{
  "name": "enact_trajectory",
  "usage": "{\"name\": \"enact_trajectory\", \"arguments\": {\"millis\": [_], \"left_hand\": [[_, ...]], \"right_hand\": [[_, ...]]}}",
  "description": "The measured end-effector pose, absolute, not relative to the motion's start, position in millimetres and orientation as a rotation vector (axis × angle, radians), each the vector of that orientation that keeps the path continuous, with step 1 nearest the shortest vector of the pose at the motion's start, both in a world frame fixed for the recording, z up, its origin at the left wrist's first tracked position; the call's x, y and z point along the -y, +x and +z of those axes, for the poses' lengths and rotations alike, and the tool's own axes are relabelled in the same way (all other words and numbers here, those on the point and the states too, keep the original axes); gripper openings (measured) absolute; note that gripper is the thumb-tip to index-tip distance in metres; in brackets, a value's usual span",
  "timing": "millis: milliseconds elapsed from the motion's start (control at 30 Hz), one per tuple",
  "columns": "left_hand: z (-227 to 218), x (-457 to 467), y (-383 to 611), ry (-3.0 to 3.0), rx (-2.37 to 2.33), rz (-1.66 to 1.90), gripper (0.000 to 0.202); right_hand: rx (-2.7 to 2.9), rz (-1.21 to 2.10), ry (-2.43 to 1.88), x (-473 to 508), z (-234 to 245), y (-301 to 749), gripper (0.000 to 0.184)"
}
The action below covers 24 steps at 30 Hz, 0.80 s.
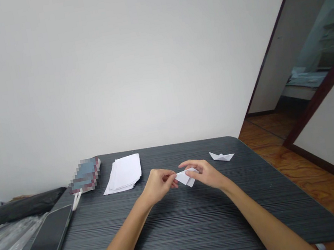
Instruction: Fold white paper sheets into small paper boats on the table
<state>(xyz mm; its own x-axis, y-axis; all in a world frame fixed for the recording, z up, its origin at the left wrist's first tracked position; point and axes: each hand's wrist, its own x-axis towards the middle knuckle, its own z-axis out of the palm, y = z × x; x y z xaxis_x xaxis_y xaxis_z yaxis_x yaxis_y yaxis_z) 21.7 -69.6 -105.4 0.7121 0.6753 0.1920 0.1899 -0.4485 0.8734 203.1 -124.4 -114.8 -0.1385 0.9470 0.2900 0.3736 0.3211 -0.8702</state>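
1. Nearest to the person is the bare front part of the dark counter [185, 229]; both forearms come over it, one from each side.
2. Further in is the left grip [158, 185]. It is narrow: thumb and finger pinch the left corner of the folded paper [183, 177].
3. The right grip [206, 173] holds the right part of the same paper, with the thumb on the near face and the fingers arched around the far side.
4. So the paper lies directly between the two grips, and both touch it. Its longer axis seems to go from left to right, and a pointed flap is directed toward the person. In my judgement, this line from corner to corner is the relation that matters most.
5. Beyond the hands, to the right, lies a boat-shaped paper [222, 157], nearer to the right grip.
6. To the left, a paper stack [125, 172] is nearer to the left grip.
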Motion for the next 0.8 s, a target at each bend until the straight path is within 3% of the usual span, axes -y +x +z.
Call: {"name": "enact_trajectory", "arguments": {"millis": [200, 533, 800], "left_hand": [[-102.7, 71.5, 21.3, 2.291, -0.639, 0.694, 0.026], [-105.0, 70.2, 23.5, 2.283, -0.692, 0.735, 0.030], [-108.9, 58.0, 19.4, 1.766, -0.542, 0.638, 0.034]], "right_hand": [[1.729, 0.653, -1.315, 119.9, -120.9, 200.3, 0.019], [1.708, 0.579, -1.289, 121.8, -122.2, 191.4, 0.020], [1.581, 0.913, -1.181, 117.5, -124.1, 202.1, 0.026]]}}
